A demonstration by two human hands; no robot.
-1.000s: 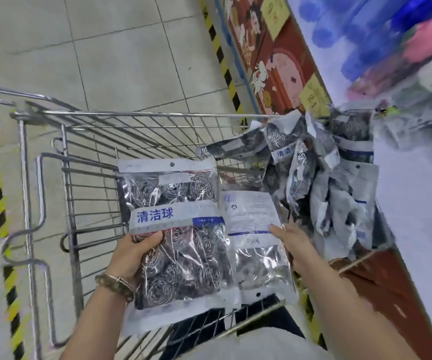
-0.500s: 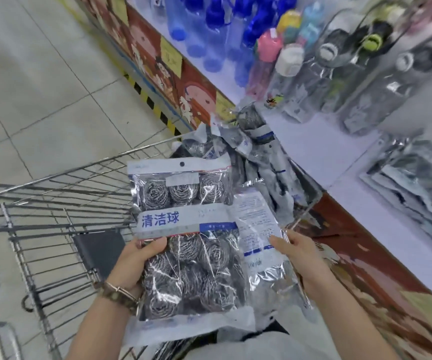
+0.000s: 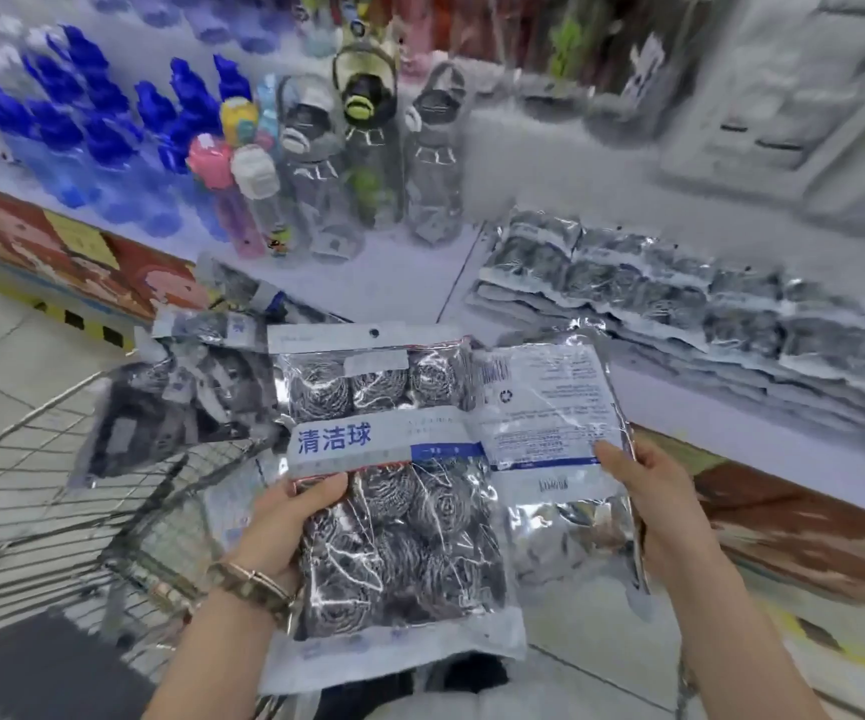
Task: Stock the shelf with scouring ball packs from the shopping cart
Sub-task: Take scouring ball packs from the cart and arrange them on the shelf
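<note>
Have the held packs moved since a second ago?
Yes. The packs have swung right, from over the cart toward the shelf.

Pale tile floor (image 3: pixel 4 356), blue bottles (image 3: pixel 82 127) bkgd

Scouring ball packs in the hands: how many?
2. The front-facing pack is in the left hand; the back-facing pack is in the right hand, tucked partly behind the first. More may be hidden underneath.
</note>
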